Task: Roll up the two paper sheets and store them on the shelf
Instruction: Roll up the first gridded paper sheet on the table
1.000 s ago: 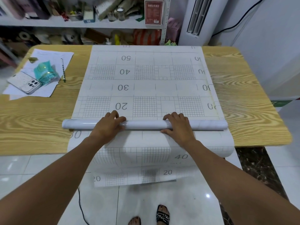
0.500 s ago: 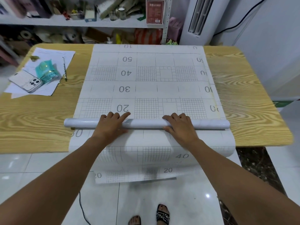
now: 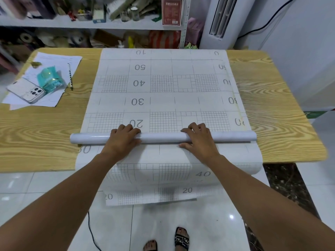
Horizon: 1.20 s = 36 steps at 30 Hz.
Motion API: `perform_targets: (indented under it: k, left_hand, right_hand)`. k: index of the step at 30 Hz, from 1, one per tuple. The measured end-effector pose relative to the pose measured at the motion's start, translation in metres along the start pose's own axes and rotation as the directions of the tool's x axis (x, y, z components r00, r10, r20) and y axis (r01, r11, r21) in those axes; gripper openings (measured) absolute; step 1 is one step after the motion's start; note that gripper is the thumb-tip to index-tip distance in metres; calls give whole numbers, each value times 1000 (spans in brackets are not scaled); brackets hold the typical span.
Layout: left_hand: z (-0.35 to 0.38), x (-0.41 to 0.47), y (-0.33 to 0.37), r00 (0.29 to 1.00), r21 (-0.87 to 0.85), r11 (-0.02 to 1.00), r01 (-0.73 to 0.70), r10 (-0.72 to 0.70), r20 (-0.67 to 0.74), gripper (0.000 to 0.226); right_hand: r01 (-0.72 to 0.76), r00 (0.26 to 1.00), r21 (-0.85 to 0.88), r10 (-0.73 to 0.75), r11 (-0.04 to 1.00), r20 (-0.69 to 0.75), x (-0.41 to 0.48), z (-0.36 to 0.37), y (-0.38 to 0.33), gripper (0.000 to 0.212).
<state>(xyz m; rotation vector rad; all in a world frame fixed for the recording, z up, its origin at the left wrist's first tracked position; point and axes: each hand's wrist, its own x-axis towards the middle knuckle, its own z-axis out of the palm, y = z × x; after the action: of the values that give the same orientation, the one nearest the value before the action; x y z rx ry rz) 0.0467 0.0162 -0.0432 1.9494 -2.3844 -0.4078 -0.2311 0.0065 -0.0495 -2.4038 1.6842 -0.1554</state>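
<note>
Wooden table (image 3: 281,124): phone (image 3: 27,90), pencil (image 3: 70,76) (left of sheet (image 3: 163,102)), gripped roll (image 3: 163,137); shelf (image 3: 81,24) behind.

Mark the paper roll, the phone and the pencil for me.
paper roll (image 3: 162,137), head view, middle of the tube
phone (image 3: 24,90), head view, its white back
pencil (image 3: 70,77), head view, middle of the shaft

A cluttered storeroom or small workroom is shown: a white metal shelf (image 3: 87,24) is crammed with boxes, jars and bags, a standing air conditioner (image 3: 217,20) is set beside it, and a wood-grain table (image 3: 272,105) strewn with loose papers (image 3: 54,58) is placed on glossy floor tiles (image 3: 36,187).
</note>
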Motion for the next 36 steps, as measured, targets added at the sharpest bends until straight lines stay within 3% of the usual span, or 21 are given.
perform_targets:
  k: [6, 14, 24, 31, 36]
  left_hand:
    - [-1, -2, 2, 999, -33, 999, -10, 8, -47, 42]
    - [0, -2, -3, 999, 124, 992, -11, 15, -35, 67]
    - [-2, 3, -5, 999, 117, 993, -4, 8, -33, 47]
    - [-6, 1, -6, 1000, 115, 993, -5, 8, -27, 45]
    - [-3, 0, -7, 1000, 112, 994, 9, -9, -8, 40]
  right_hand:
    - [-22, 999, 178, 28, 984, -36, -2, -10, -5, 51]
    - [-8, 999, 140, 13, 990, -34, 1, -6, -2, 34]
    - [10, 999, 6, -10, 1000, -44, 7, 2, 0, 32]
    - [0, 999, 120, 5, 993, -41, 4, -3, -4, 66]
    - [7, 998, 78, -2, 997, -68, 6, 4, -2, 43]
